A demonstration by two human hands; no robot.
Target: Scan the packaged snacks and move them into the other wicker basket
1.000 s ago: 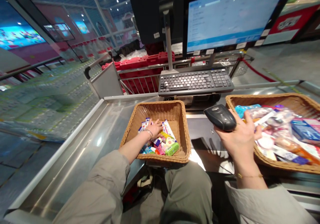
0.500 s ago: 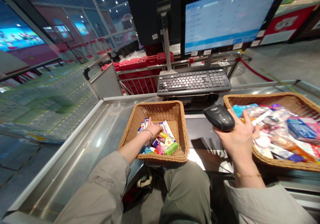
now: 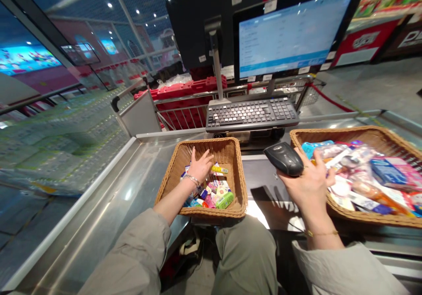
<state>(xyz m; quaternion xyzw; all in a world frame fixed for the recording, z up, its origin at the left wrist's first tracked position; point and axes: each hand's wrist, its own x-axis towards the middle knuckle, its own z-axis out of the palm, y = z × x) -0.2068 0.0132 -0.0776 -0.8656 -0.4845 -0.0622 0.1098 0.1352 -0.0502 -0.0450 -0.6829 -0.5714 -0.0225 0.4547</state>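
My left hand (image 3: 200, 166) is inside the left wicker basket (image 3: 243, 189), fingers spread and empty as far as I can see. Right beside its fingertips lies a small yellow packet (image 3: 220, 169). Below the hand are several small colourful packets, among them a green pack (image 3: 225, 200) near the basket's front wall. My right hand (image 3: 311, 183) is closed around a black barcode scanner (image 3: 284, 158), its head pointing to the left. That hand is at the left edge of the right wicker basket (image 3: 346, 131), which is full of wrapped goods.
Behind the baskets stand a black keyboard (image 3: 252, 112) and a lit monitor (image 3: 290, 35), with the dark back of a second screen (image 3: 191, 27) beside it. A metal counter (image 3: 132, 189) stretches to the left. Beyond it are a shopping trolley with red crates (image 3: 187, 88) and stacked bottle packs (image 3: 66, 141).
My left hand has lifted slightly from the packets and its fingers have spread; the yellow packet now shows more. My right hand still grips the scanner. The view has shifted slightly.
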